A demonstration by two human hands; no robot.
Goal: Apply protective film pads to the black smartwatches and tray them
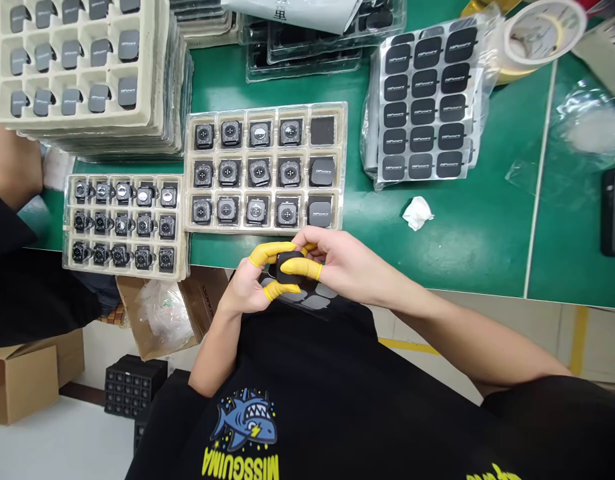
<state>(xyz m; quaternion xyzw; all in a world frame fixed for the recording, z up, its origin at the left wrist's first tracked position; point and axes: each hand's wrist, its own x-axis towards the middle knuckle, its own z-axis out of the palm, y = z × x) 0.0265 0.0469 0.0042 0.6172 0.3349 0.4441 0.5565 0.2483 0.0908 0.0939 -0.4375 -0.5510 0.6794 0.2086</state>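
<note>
A dark smartwatch body (286, 272) is pinched between my two hands, just off the table's near edge. My left hand (251, 283) grips its left side, with yellow finger cots on several fingers. From the right, my right hand (337, 260) lays its yellow-covered thumb across the top face. Part of a label sheet (315, 301) with grey pieces shows beneath the hands. Just beyond lies a pale tray (265, 230) of watch bodies, most with their sensor backs up. Two in its right column show a dark printed face, and the far-right pocket holds no watch.
To the left are a second watch tray (127, 272) and a tall tray stack (160, 80). Label sheets (425, 107), tape rolls (543, 33) and a crumpled white scrap (417, 213) lie to the right. Another person's arm (17, 167) rests at far left, above an open carton (200, 300).
</note>
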